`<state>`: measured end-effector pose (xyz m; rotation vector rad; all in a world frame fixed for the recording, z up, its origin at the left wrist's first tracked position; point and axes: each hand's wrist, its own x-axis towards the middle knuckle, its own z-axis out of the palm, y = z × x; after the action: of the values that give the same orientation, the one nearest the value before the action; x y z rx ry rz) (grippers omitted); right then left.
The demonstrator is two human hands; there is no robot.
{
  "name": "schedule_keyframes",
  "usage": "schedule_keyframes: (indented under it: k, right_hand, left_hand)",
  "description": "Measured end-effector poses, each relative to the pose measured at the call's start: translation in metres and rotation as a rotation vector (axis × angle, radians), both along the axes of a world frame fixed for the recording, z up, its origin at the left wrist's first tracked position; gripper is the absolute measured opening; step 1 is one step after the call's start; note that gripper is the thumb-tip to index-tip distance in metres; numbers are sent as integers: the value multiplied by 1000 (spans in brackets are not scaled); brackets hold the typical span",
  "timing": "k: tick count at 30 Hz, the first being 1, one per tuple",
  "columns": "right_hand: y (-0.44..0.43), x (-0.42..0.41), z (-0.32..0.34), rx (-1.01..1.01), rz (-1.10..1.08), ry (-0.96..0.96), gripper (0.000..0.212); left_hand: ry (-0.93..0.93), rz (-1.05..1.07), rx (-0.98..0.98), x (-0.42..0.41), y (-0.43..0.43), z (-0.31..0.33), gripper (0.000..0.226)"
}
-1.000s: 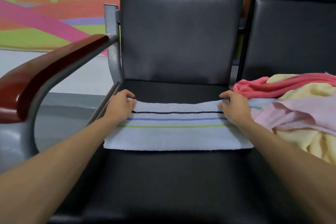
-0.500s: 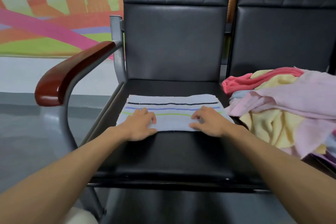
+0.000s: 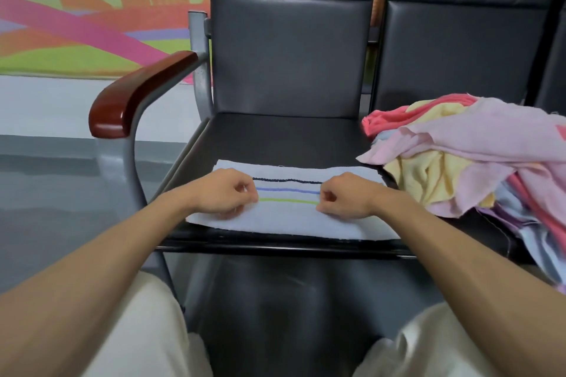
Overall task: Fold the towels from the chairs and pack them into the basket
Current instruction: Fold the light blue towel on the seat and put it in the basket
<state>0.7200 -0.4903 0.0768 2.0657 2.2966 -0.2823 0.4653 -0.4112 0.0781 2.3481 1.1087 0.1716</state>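
Striped towel [image 3: 288,219] lies flat, folded into a strip, at the front edge of the black chair seat [image 3: 275,138]. My left hand [image 3: 225,193] and right hand [image 3: 346,196] sit on it at either end of the stripes, fingers curled in, pinching the cloth. The unfolded towel pile [image 3: 459,162] is on the next seat to my right, touching the strip's far corner. Wooden armrest [image 3: 137,95] is on the left.

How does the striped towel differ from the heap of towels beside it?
The striped towel lies flat; the heap of towels is crumpled. The striped towel is pale with black, blue and green lines; the heap is pink, yellow and coral. Left hand and right hand pinch the striped towel; nothing touches the heap. Both lie on black seats.
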Motion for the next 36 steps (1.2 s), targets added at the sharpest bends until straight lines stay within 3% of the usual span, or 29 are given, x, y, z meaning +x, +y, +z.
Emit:
schedule_keyframes:
  k: [2,4,8,10,13,17,21,24,27,32,36]
  right_hand:
    - [4,-10,3,35,37,19,20]
    - [10,-21,6,77,64,81,19]
    - [19,-31,1,44,57,43,20]
    - [22,-31,-5,-5,47,-4,29]
    - [27,-32,-12,22,59,36,32]
    - [34,-39,-17,46,81,141,31]
    - [39,-40,-13,56,80,265,21]
    - [33,-26,-4,87,21,393,11]
    - [21,3,8,209,-87,472,5]
    - [-3,60,11,391,-341,578,14]
    - [-23,85,8,429,-428,616,21]
  left_hand:
    - [29,109,199,-2,9,-3,12]
    - [43,291,280,-6,20,-10,7]
    - [261,545,153,-13,28,-16,58]
    - [333,529,73,-13,29,-15,58]
    - [192,546,-22,-17,30,-15,31]
    - [-254,676,-252,-25,29,-2,10]
    - [-630,748,-591,-33,17,19,29]
    - [-790,634,-567,-15,7,35,10]
    - [-894,518,-539,18,-4,49,10]
    - [-887,408,-501,87,-15,52,15]
    - [-875,305,-428,138,-24,49,35]
